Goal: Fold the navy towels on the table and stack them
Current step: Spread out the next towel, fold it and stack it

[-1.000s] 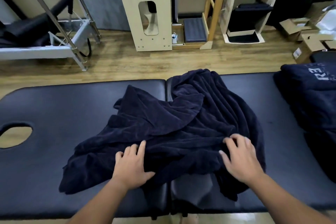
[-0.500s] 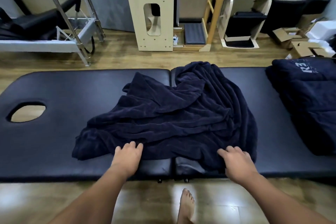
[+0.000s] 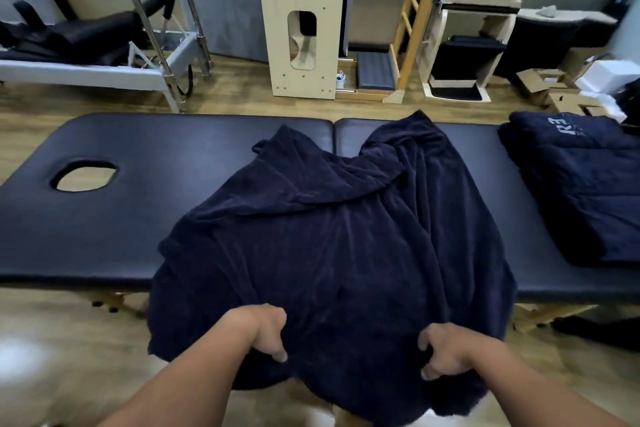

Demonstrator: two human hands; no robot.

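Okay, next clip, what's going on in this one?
A person is working on a crumpled navy towel spread over a black padded table. The left hand and right hand each grip its near edge, which hangs off the table's front toward them; the far part lies bunched on the table. It is not folded yet. More navy towels sit at the table's right end.

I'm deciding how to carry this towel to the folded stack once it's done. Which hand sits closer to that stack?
The right hand. Both hands grip the near edge of the crumpled towel, but the folded stack lies at the table's right end, on that hand's side; the left hand is farther away.
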